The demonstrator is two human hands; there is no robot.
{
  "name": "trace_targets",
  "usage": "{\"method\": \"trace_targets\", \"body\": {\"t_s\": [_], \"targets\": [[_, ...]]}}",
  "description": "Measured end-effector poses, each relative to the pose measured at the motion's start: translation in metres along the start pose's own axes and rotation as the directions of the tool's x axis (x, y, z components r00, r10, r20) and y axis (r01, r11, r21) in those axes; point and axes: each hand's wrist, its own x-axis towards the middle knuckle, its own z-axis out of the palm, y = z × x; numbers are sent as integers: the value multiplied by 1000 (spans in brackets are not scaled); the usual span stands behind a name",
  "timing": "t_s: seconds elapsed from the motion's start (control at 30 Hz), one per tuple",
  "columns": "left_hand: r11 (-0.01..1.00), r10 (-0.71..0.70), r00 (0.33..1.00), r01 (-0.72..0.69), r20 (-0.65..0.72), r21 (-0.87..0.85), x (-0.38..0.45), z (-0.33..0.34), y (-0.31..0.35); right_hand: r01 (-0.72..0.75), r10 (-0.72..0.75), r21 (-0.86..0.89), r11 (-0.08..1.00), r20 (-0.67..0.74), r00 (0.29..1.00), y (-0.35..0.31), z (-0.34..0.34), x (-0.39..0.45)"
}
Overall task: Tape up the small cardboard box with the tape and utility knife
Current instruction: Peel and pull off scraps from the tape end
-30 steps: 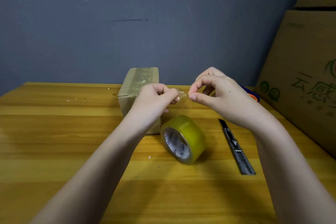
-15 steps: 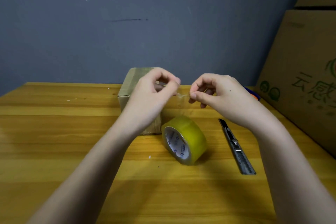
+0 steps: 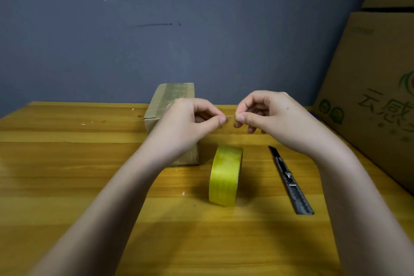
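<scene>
A small cardboard box (image 3: 170, 101) lies on the wooden table (image 3: 67, 163), its top covered with shiny tape. My left hand (image 3: 190, 123) and my right hand (image 3: 268, 114) hover just in front of it, each pinching one end of a short clear tape piece (image 3: 230, 116) stretched between thumb and finger. Below the hands, a yellow tape roll (image 3: 225, 175) stands on its edge, seen side-on. To its right a grey utility knife (image 3: 290, 180) lies flat, tip pointing away from me. My left forearm hides the box's near right corner.
Large printed cardboard cartons (image 3: 376, 87) lean along the table's right side. A grey-blue wall (image 3: 179, 29) rises behind the table's far edge. Small white scraps (image 3: 183, 193) dot the wood.
The tape roll has turned from showing its open core to edge-on. Both hands stay close together, pinching the short tape piece, which is now pulled flat between the fingertips.
</scene>
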Motion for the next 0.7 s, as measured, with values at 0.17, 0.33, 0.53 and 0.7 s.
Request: {"method": "trace_targets", "body": {"t_s": [0.17, 0.33, 0.53, 0.7], "targets": [[999, -9, 999, 12, 52, -46, -1, -2, -1, -14, 13, 51, 999, 14, 1000, 0, -1, 0], [996, -23, 997, 29, 69, -87, -1, 4, -3, -35, 35, 37, 999, -3, 999, 4, -2, 1], [994, -59, 998, 62, 35, -91, -1, 1, -6, -91, 66, -124, 988, -192, 979, 17, -17, 1], [994, -48, 998, 51, 34, -93, -1, 4, -4, -59, 72, 97, 994, -129, 989, 18, -21, 0]]}}
